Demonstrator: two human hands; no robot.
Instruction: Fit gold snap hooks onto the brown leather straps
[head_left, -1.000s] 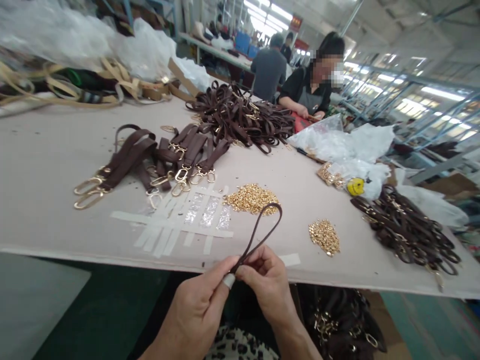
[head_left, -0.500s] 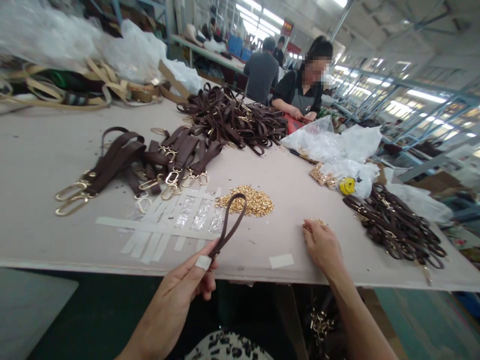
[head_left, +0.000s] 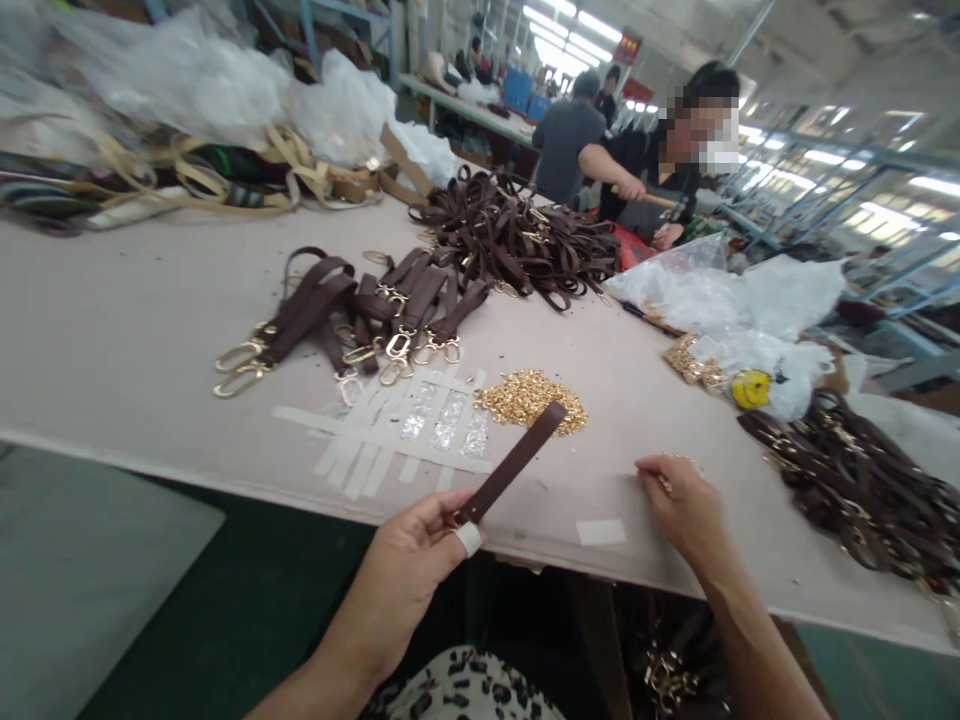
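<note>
My left hand (head_left: 409, 575) pinches the end of a dark brown wrist strap (head_left: 517, 462) at the front edge of the table; the strap's loop points up and to the right. White tape wraps one finger of this hand. On the right, my right hand (head_left: 686, 515) is over the tabletop with fingers curled together; whatever they hold is hidden. Small gold pieces lie just behind its knuckles. Between the hands, farther back, is a heap of small gold metal fittings (head_left: 536, 398), and the strap's tip overlaps it in view.
Brown straps with gold clasps (head_left: 300, 315) lie at the left, with a larger strap pile (head_left: 517, 235) behind. More straps (head_left: 862, 490) lie at right, near plastic bags (head_left: 780, 290). Tape strips (head_left: 375, 440) cross the table (head_left: 150, 330). A co-worker (head_left: 645, 190) holds a wooden-handled tool.
The left hand has turned the strap from edge-on to its flat side. My right hand has drawn slightly back from the small gold pieces. The view has shifted left. The co-worker's arm has risen.
</note>
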